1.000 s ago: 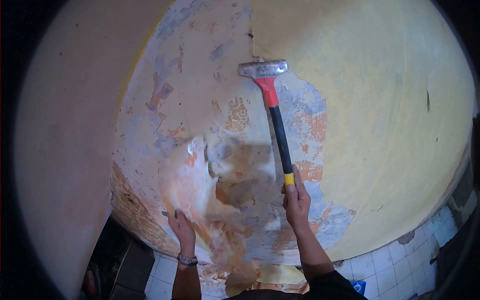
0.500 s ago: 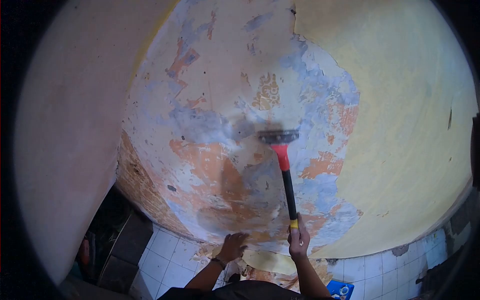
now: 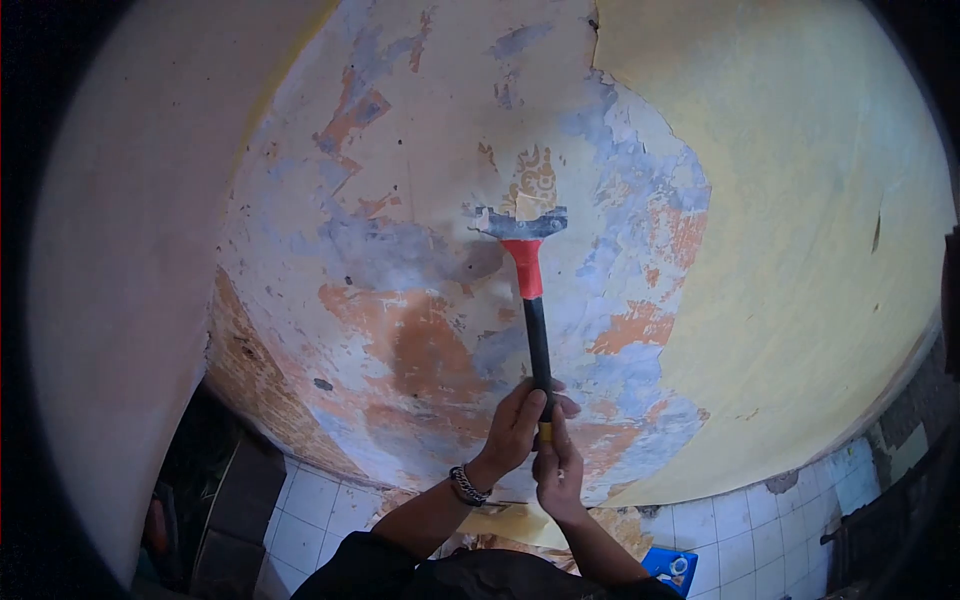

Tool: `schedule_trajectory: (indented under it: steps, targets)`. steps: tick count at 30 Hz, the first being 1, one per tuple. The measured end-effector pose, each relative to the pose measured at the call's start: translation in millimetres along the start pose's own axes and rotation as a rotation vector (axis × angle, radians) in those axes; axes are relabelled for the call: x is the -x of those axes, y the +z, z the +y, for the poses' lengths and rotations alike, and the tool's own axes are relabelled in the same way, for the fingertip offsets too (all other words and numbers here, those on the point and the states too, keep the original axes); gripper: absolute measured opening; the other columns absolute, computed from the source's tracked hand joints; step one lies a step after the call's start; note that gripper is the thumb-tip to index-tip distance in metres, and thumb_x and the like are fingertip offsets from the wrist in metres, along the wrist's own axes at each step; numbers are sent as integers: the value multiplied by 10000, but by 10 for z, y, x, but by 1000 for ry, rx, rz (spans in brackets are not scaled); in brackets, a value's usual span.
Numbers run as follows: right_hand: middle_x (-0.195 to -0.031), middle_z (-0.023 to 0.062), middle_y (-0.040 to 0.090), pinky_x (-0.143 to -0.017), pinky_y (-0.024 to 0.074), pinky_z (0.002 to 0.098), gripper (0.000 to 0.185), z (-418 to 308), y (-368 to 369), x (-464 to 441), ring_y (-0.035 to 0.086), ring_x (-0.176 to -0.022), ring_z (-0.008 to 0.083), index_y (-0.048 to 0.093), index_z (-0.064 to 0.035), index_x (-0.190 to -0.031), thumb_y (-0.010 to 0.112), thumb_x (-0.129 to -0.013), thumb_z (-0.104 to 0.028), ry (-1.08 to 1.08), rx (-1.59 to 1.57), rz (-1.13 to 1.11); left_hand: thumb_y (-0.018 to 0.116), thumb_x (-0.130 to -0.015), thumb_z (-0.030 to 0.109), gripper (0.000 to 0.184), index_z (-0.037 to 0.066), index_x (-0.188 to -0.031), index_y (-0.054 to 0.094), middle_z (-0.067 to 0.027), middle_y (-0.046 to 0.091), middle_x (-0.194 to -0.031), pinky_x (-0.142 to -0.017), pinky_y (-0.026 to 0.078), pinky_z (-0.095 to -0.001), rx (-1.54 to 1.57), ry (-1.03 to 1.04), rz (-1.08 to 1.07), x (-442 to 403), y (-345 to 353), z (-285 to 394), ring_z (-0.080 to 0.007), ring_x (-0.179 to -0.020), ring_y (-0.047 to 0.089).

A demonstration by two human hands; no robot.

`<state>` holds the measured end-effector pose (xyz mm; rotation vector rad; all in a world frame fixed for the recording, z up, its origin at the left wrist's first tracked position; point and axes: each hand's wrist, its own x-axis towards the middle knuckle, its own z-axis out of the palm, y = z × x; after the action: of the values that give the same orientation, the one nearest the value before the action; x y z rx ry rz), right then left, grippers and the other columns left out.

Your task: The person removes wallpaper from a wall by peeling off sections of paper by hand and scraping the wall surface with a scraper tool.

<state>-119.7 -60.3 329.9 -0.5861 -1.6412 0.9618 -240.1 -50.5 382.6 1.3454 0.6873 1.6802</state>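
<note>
1. In my head view, the left hand (image 3: 515, 430) is wrapped around the scraper (image 3: 533, 310); the right hand (image 3: 560, 475) grips it lower, by the yellow band (image 3: 545, 432).
2. The scraper stands up at the patchy wall (image 3: 430, 250); its wide head overlaps a tan patterned patch (image 3: 534, 175).
3. A blue thing (image 3: 670, 567) lies low on the right, by white tiles (image 3: 735, 520).

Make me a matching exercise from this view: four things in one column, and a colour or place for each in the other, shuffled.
Things:
1. Left hand
2. Right hand
3. Scraper's neck
4. Flat object at lower right

Colours and places:
A. Red
B. Blue
C. Lower on the handle, by the yellow band
D. Higher on the handle

Right pairs: 1-D, 2-C, 3-A, 4-B
</note>
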Motion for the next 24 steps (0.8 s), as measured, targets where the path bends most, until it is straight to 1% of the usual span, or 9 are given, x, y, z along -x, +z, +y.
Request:
schedule_trajectory:
  steps: [4, 7, 9, 12, 13, 16, 17, 20, 24]
  targets:
    - [-793, 47, 538, -527, 393, 242, 535, -72, 60, 98, 478, -591, 89, 275, -30, -1499, 361, -971, -26, 80, -18, -46, 391, -1044, 283, 295, 20, -1094, 514, -71, 612, -934, -750, 481, -270, 47, 16, -18, 79, -27, -34, -110, -773, 568]
    - [-668, -21, 455, -508, 373, 209, 531, 113, 111, -12, 423, -542, 45, 223, -34, -1514, 348, -1004, -111, -243, 73, 21, 418, -1037, 284, 271, 32, -1063, 513, -38, 568, -880, -741, 464, -264, -50, 5, 32, -1, -118, -150, -97, -809, 546]
    - [-929, 93, 618, -567, 419, 217, 532, 98, 95, -133, 484, -614, 69, 223, -20, -1510, 341, -1000, -114, -39, 61, -24, 417, -1036, 275, 261, 34, -1058, 517, -36, 566, -881, -731, 462, -264, -3, -5, 27, -78, -88, -19, -93, -806, 539]
    - [-1273, 182, 555, -599, 442, 221, 536, 67, 73, 4, 517, -667, 82, 227, -13, -1507, 348, -995, -115, 39, 50, -69, 404, -1035, 307, 291, 34, -1029, 505, -53, 581, -835, -684, 474, -269, -12, 28, 3, -35, -130, -137, -106, -744, 555]
    - [-739, 62, 555, -520, 397, 277, 528, 125, 170, -41, 477, -555, 115, 289, -31, -1494, 376, -973, -42, -248, 86, 53, 391, -1035, 348, 334, 30, -1007, 490, -72, 598, -788, -646, 489, -275, -66, 44, -2, 9, -167, -223, -123, -686, 579]
    - [-670, 52, 520, -515, 392, 281, 519, -126, 138, -111, 475, -545, 125, 289, -18, -1489, 380, -981, -68, -81, 69, 31, 390, -1035, 351, 335, 33, -1006, 491, -75, 601, -784, -634, 492, -274, -147, 64, 12, -91, -176, -187, -125, -686, 584]
    - [-1219, 164, 564, -573, 419, 214, 542, -104, 150, -160, 473, -604, 74, 221, 21, -1499, 362, -998, -129, -9, 54, 30, 388, -1034, 348, 332, 33, -1004, 491, -77, 602, -779, -627, 495, -274, -51, 56, 6, -211, -90, 32, -125, -693, 591]
    - [-1264, 144, 548, -562, 409, 206, 545, -37, 124, -213, 457, -596, 63, 204, 29, -1500, 357, -1000, -126, -4, 122, -4, 386, -1032, 357, 344, 30, -1002, 491, -77, 604, -778, -627, 499, -280, -84, 67, 6, -253, -112, 8, -129, -700, 598]
    - [-853, 14, 568, -544, 391, 205, 560, -239, 168, -54, 436, -582, 42, 164, 22, -1510, 349, -1003, -129, 50, -2, 0, 388, -1027, 377, 367, 29, -984, 496, -74, 601, -767, -631, 502, -278, -153, 82, -10, -115, -131, 9, -133, -698, 603]
